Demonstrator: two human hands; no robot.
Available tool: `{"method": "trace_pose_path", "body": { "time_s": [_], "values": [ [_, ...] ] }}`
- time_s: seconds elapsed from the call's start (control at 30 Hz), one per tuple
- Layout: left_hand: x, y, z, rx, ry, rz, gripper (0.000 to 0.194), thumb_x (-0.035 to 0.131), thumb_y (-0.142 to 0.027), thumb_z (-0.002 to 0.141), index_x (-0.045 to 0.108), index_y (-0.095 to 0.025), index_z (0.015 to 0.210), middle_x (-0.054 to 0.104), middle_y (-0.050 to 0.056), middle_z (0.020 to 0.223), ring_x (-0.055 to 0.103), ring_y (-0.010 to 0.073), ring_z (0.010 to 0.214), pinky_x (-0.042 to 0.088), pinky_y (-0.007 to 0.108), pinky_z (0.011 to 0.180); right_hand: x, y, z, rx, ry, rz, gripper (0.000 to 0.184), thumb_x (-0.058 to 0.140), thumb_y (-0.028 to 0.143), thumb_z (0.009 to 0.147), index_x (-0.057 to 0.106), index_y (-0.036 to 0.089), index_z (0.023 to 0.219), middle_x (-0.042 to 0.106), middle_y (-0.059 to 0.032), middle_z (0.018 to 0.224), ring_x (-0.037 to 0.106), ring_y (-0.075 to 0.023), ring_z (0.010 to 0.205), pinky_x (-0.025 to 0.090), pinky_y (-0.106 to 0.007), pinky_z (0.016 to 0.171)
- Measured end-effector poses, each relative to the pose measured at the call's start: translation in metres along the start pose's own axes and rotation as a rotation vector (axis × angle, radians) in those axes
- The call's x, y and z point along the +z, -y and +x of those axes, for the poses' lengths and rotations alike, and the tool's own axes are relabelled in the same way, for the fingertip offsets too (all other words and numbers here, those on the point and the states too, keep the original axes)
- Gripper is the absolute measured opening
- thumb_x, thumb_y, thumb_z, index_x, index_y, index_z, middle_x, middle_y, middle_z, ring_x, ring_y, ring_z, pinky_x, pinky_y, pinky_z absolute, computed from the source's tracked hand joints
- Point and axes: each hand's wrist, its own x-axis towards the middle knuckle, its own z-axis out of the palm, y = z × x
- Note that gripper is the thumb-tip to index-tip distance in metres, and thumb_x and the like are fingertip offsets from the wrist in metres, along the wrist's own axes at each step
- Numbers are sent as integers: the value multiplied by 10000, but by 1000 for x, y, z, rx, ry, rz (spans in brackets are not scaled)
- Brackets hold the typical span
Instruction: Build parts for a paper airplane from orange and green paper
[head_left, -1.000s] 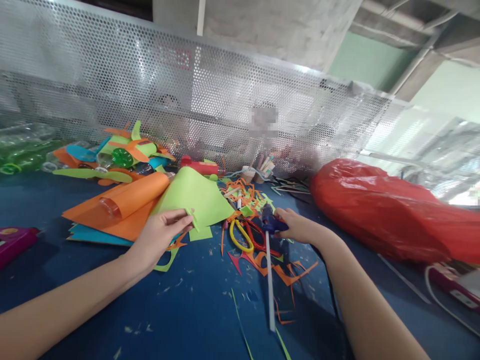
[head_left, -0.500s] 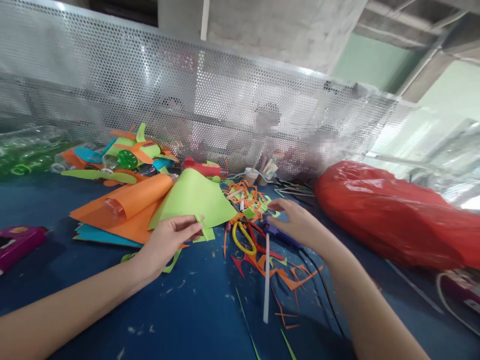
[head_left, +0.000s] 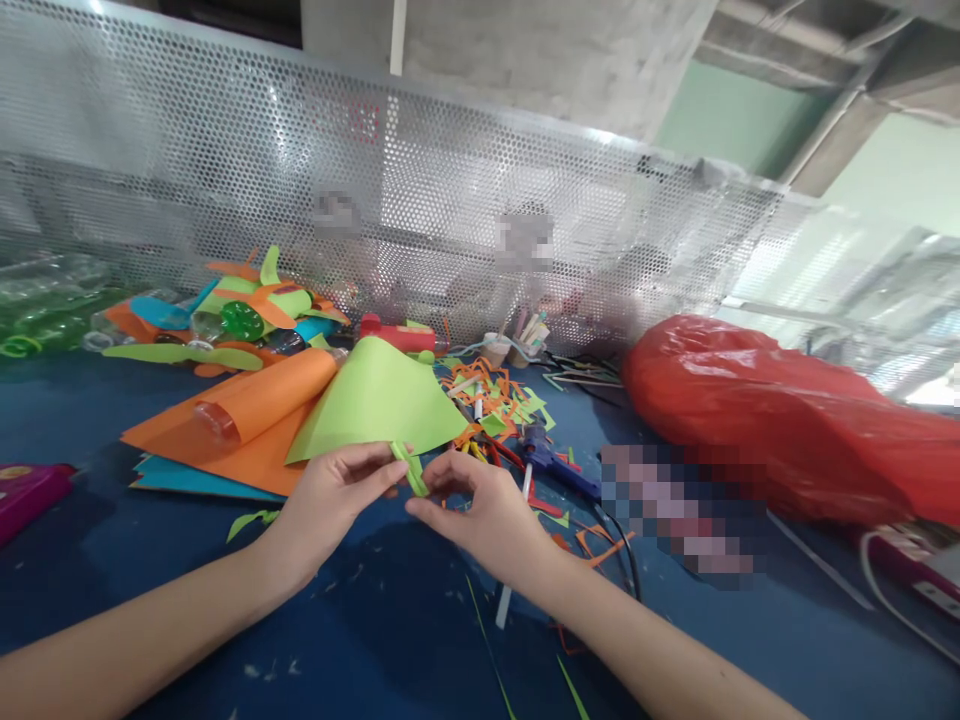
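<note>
My left hand [head_left: 337,500] pinches a small folded strip of light green paper [head_left: 407,468] between thumb and fingertips. Close at its right end is my right hand [head_left: 487,510], thumb and forefinger apart; whether they touch the paper I cannot tell. A blue glue gun [head_left: 562,468] lies on the table just beyond my right hand, its white glue stick [head_left: 504,605] partly hidden behind that hand. Past my left hand, a light green sheet [head_left: 375,400] curls over orange paper [head_left: 169,430]. Scissors with yellow and red handles [head_left: 504,453] are mostly covered by my right hand.
Paper scraps [head_left: 487,390] are heaped behind the glue gun. A big red plastic bag [head_left: 772,420] fills the right side. Paper-and-bottle models [head_left: 255,300] and green bottles [head_left: 64,310] stand back left, before a perforated metal screen [head_left: 450,200]. A black cord [head_left: 628,545] trails from the gun.
My right hand has let go of the glue gun, leaving it on the table, and has moved left to the green paper strip. My left hand still holds the strip.
</note>
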Motion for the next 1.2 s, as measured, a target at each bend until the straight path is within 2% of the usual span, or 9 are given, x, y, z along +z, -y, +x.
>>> {"method": "trace_pose_path", "body": {
  "time_s": [0.17, 0.33, 0.43, 0.7, 0.93, 1.07, 1.2],
  "values": [
    [2, -1, -2, -23, -4, -64, 175, 722, -374, 734, 710, -221, 818, 642, -29, 749, 546, 107, 688, 453, 202, 694, 0, 2, -1, -85, -43, -77, 74, 663, 197, 745, 589, 193, 748, 652, 13, 717, 607, -120, 666, 471, -221, 632],
    [2, -1, -1, -35, 5, -108, 151, 741, -353, 719, 725, -229, 804, 685, -15, 823, 567, 113, 733, 474, 200, 705, -2, 1, 0, -131, -53, -88, 45, 624, 158, 767, 591, 186, 754, 650, 9, 704, 612, -116, 659, 471, -205, 627],
    [2, -1, 0, -22, 11, -119, 165, 745, -358, 715, 735, -246, 836, 701, -18, 840, 572, 105, 711, 478, 197, 699, -3, 2, 1, -135, -50, -103, 38, 621, 153, 776, 603, 186, 770, 659, 10, 706, 619, -113, 655, 472, -196, 622],
    [0, -9, -3, 3, 22, -80, 104, 750, -306, 716, 734, -250, 803, 703, -34, 707, 592, 88, 669, 466, 154, 638, -11, 10, -2, -191, -56, -173, 58, 610, 146, 798, 635, 192, 773, 681, 17, 719, 626, -109, 656, 482, -194, 645],
    [1, -11, -8, 45, 49, -63, 67, 731, -284, 733, 729, -238, 781, 711, -28, 727, 612, 96, 695, 484, 163, 669, -8, 10, -4, -277, -110, -163, 69, 664, 203, 777, 636, 201, 840, 692, 9, 787, 642, -126, 725, 493, -218, 698],
    [0, -13, -6, 76, 86, -32, 80, 729, -266, 728, 713, -227, 796, 707, -18, 774, 620, 109, 727, 493, 183, 689, -10, 8, -4, -350, -111, -175, 13, 633, 199, 818, 640, 206, 827, 686, 0, 788, 635, -126, 736, 489, -224, 699],
    [-2, -14, -3, 79, 111, 12, 97, 725, -243, 716, 680, -205, 792, 694, -4, 802, 626, 125, 748, 507, 212, 712, -15, 8, -3, -401, -82, -232, 54, 597, 198, 849, 648, 205, 832, 681, -25, 795, 625, -140, 745, 487, -241, 688]
  ]
}}
